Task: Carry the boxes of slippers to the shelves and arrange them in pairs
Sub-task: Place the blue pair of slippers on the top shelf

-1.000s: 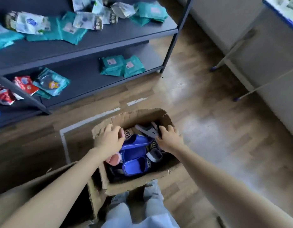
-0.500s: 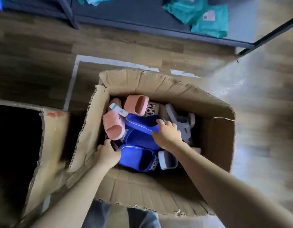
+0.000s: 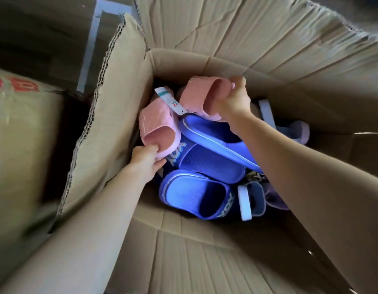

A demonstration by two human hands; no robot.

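Wooden floor [image 3: 46, 28] shows beyond the open cardboard box [image 3: 226, 39] I'm reaching into. My left hand [image 3: 145, 162] pinches the near pink slipper [image 3: 156, 126] by the box's left wall; my right hand [image 3: 234, 100] grips the far pink slipper [image 3: 200, 96] above the blue slippers [image 3: 205, 162].

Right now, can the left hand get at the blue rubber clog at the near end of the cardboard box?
Probably, for reach: the blue rubber clog lies uncovered close beside the left hand. But that hand grips a pink open-toe slipper, so it would likely need to let go first.
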